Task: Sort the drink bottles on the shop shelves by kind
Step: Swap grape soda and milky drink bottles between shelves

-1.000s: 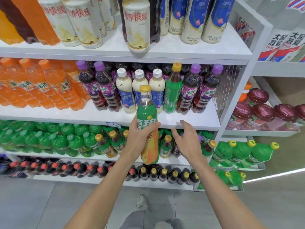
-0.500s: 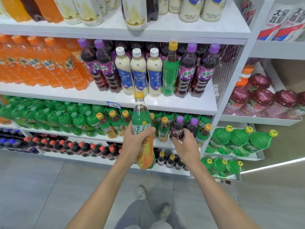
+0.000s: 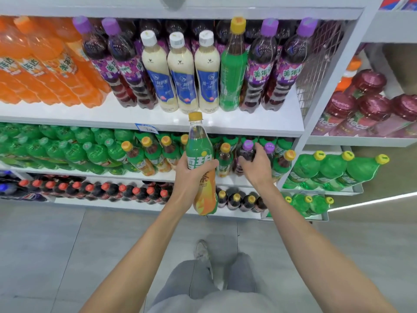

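My left hand [image 3: 191, 175] grips a green-and-orange tea bottle with a yellow cap [image 3: 199, 152], held upright in front of the shelves. My right hand [image 3: 257, 163] is curled round a purple-capped grape soda bottle [image 3: 247, 150] standing on the lower green-bottle shelf [image 3: 158, 176], among yellow-capped tea bottles. A second purple-capped bottle [image 3: 269, 150] stands just right of it. On the shelf above [image 3: 259, 123], one green yellow-capped bottle [image 3: 232, 71] stands between three white milk-tea bottles [image 3: 182, 73] and purple grape sodas [image 3: 291, 64].
Orange soda bottles [image 3: 40, 68] fill the left of the upper shelf and green soda bottles [image 3: 56, 147] the left of the lower one. Dark cola bottles [image 3: 101, 190] line the bottom shelf. A neighbouring unit at the right holds red-lidded cups [image 3: 365, 105] and green bottles [image 3: 334, 168].
The view tilted downward. My right hand reached forward into the lower shelf and closed round the purple-capped bottle. My left hand kept its grip on the tea bottle.
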